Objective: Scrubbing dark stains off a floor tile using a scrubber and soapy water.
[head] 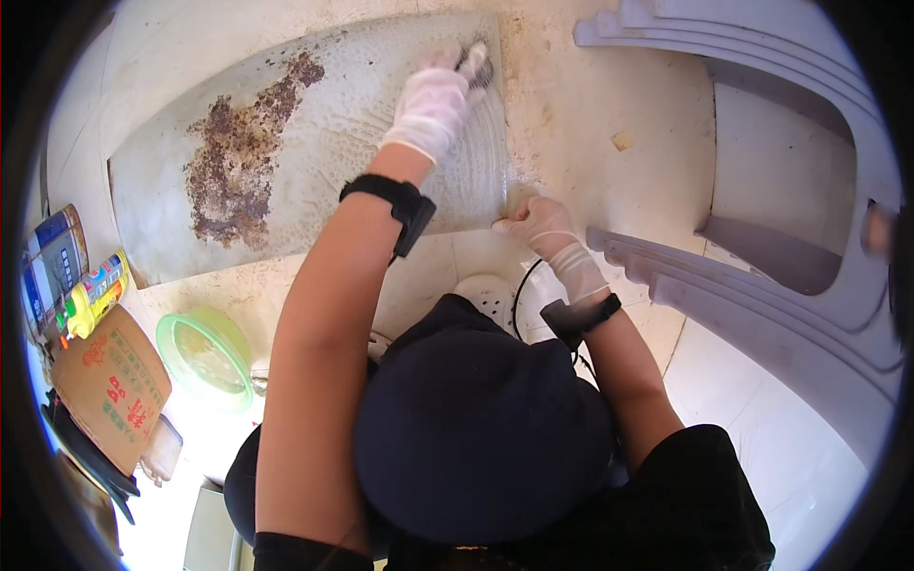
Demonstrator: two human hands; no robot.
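A large grey sheet panel lies on the tiled floor, with a crusty brown stain over its left part and wet, foamy streaks towards its right end. My left hand, in a thin translucent glove, presses a dark mesh scouring pad onto the panel near its upper right corner. The fingers partly hide the pad. Also gloved, my right hand has its curled fingers at the panel's lower right corner and holds it there. Black bands with small boxes are on both wrists.
Large grey-purple moulded plastic parts stand at right. At left are a green basin with liquid, a yellow bottle, a blue-and-white container and a cardboard piece. A black cable runs beside a white perforated shoe.
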